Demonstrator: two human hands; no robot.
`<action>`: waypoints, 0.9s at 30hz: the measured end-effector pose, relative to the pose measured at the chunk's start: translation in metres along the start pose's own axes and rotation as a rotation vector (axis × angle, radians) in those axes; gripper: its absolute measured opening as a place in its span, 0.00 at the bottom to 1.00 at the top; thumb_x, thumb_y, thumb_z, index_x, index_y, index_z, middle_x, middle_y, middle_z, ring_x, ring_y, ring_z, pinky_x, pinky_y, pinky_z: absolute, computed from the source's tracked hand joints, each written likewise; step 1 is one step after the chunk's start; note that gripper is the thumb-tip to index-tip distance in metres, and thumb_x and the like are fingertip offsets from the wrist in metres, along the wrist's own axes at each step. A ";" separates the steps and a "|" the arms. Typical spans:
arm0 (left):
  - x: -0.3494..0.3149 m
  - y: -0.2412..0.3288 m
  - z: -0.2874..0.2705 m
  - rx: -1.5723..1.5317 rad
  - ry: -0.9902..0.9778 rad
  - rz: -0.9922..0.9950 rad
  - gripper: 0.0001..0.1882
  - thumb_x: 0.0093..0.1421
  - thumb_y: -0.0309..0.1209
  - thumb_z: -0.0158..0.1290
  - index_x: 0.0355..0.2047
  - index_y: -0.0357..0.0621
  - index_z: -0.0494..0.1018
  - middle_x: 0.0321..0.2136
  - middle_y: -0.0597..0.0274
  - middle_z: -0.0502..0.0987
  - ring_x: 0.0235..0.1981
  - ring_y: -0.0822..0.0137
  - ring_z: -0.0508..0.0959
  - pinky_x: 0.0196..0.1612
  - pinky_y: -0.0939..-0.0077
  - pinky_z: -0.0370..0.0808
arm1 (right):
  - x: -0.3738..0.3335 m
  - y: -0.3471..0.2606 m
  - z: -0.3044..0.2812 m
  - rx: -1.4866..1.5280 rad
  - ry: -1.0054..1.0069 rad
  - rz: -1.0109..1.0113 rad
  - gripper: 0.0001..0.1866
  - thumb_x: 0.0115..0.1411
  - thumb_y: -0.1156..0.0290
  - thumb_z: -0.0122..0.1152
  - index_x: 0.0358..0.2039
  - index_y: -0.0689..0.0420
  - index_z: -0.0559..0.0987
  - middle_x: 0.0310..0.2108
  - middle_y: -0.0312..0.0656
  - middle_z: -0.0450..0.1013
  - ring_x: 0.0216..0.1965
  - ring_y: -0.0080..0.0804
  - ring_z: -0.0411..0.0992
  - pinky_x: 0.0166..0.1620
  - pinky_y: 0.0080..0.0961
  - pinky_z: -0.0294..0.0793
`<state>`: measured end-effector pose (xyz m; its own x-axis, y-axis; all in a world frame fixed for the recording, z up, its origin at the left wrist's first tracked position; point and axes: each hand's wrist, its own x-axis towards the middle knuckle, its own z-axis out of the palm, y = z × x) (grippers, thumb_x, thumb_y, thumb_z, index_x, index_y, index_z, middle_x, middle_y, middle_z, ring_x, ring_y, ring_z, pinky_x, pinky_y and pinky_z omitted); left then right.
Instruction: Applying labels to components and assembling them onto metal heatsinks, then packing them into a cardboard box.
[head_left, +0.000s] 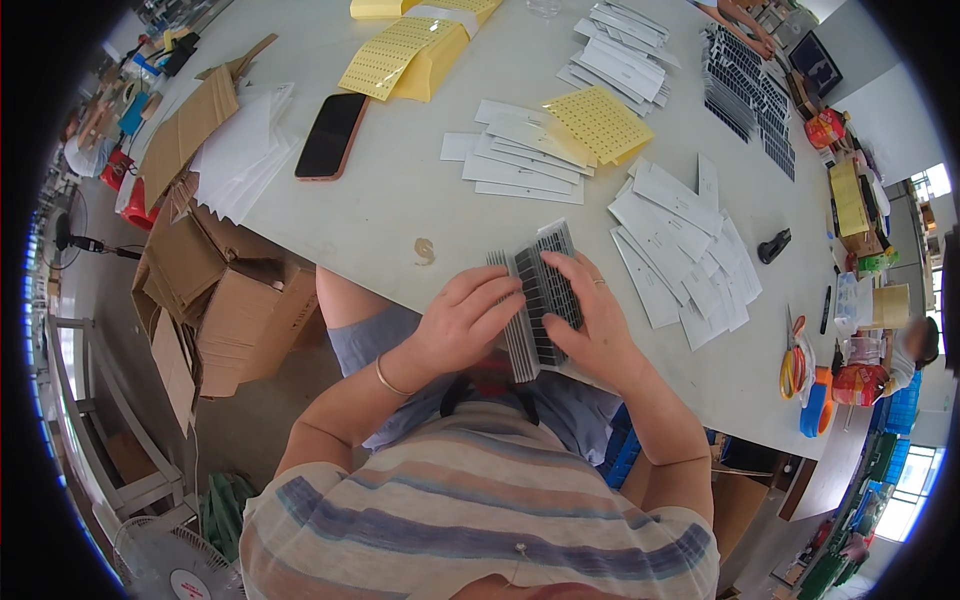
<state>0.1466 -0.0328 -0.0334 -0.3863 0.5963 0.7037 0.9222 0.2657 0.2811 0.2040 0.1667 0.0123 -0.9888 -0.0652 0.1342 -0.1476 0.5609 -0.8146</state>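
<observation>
At the table's near edge, a stack of thin grey-and-black slatted pieces point(535, 290) is held between my two hands. My left hand point(458, 318) has its fingers closed along the stack's left side, where light edges show in a row. My right hand point(600, 318) grips the right side, with the thumb on the dark face and the fingers over the far end. The stack stands tilted, its lower end over the table edge near my lap. What exactly the pieces are, I cannot tell.
White paper slips point(690, 245) lie fanned right of my hands. Yellow label sheets point(600, 122) rest beyond, beside more slips. A phone point(331, 137) lies at left. Scissors point(793, 360) and an orange tape roll point(817, 402) sit at right. Cardboard boxes point(245, 330) stand below left. Another person's hand point(760, 42) shows at the far right.
</observation>
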 end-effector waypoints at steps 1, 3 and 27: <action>0.000 0.000 -0.001 0.018 -0.012 0.005 0.22 0.39 0.23 0.54 0.40 0.38 0.74 0.43 0.55 0.74 0.47 0.54 0.73 0.49 0.64 0.73 | 0.000 0.003 0.000 0.013 -0.020 -0.031 0.24 0.48 0.69 0.57 0.50 0.50 0.73 0.54 0.58 0.63 0.53 0.56 0.64 0.55 0.40 0.66; 0.001 0.000 0.000 0.017 -0.009 0.009 0.22 0.40 0.23 0.54 0.40 0.38 0.74 0.44 0.55 0.73 0.47 0.55 0.73 0.49 0.65 0.73 | -0.002 0.011 0.002 -0.083 -0.032 -0.063 0.24 0.49 0.71 0.54 0.50 0.49 0.73 0.55 0.58 0.62 0.54 0.57 0.63 0.55 0.40 0.66; -0.006 0.001 0.002 -0.021 0.092 -0.052 0.17 0.39 0.21 0.57 0.33 0.39 0.72 0.36 0.56 0.72 0.43 0.53 0.75 0.44 0.65 0.74 | -0.004 -0.004 0.006 -0.248 -0.033 0.010 0.32 0.40 0.51 0.72 0.48 0.44 0.74 0.59 0.57 0.58 0.55 0.60 0.62 0.53 0.45 0.69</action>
<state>0.1497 -0.0348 -0.0384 -0.4307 0.5096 0.7448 0.9017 0.2777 0.3314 0.2086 0.1601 0.0116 -0.9910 -0.0835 0.1050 -0.1320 0.7470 -0.6515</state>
